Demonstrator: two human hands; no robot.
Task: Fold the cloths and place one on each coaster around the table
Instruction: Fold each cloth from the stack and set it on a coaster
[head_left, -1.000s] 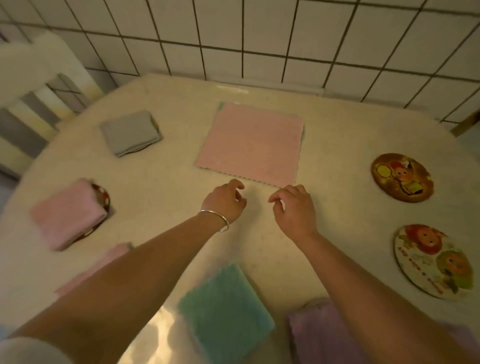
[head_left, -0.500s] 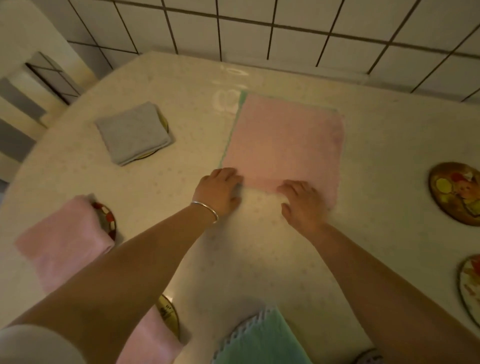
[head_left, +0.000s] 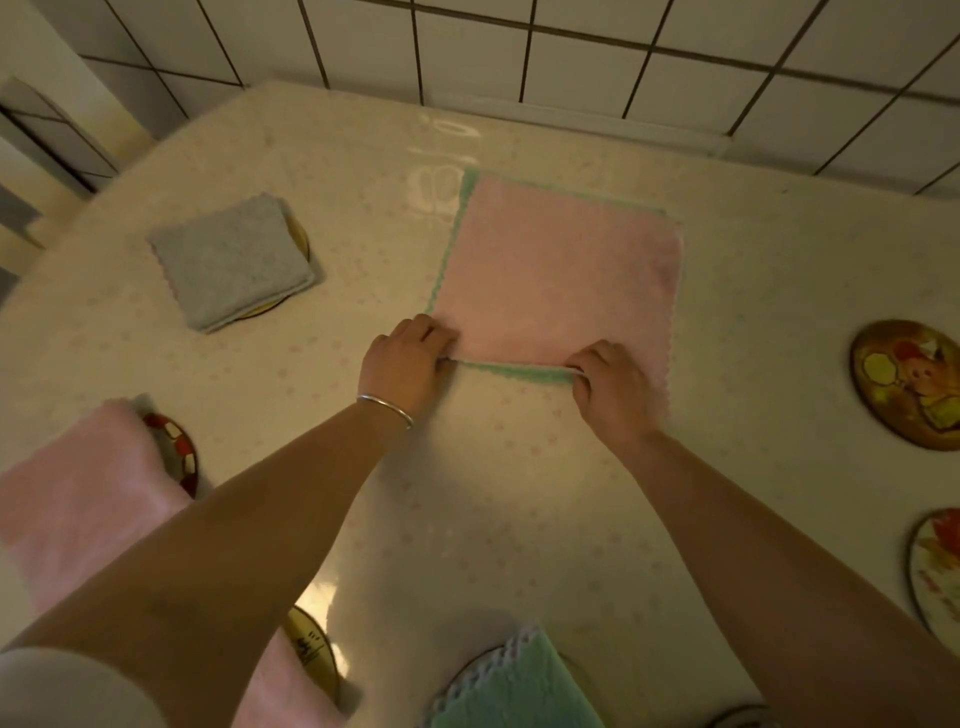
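A flat pink cloth (head_left: 556, 275) lies spread in the middle of the table, over a green cloth whose edge (head_left: 519, 370) shows along its left and near sides. My left hand (head_left: 408, 364) pinches the near left corner of the pink cloth. My right hand (head_left: 608, 387) pinches its near edge toward the right. A folded grey cloth (head_left: 231, 262) rests on a coaster at the left. A folded pink cloth (head_left: 78, 499) covers a coaster (head_left: 179, 457) at the near left. A folded green cloth (head_left: 514, 686) sits on a coaster at the bottom edge.
Two bare picture coasters lie at the right: one (head_left: 909, 382) further away, one (head_left: 937, 577) nearer and cut off by the frame. Another pink cloth (head_left: 283, 691) and coaster (head_left: 311, 649) lie under my left arm. A white tiled wall (head_left: 571, 52) runs behind the table (head_left: 493, 519).
Both hands reached forward from the bare tabletop to the near edge of the pink cloth and closed on it. The camera moved closer and turned left.
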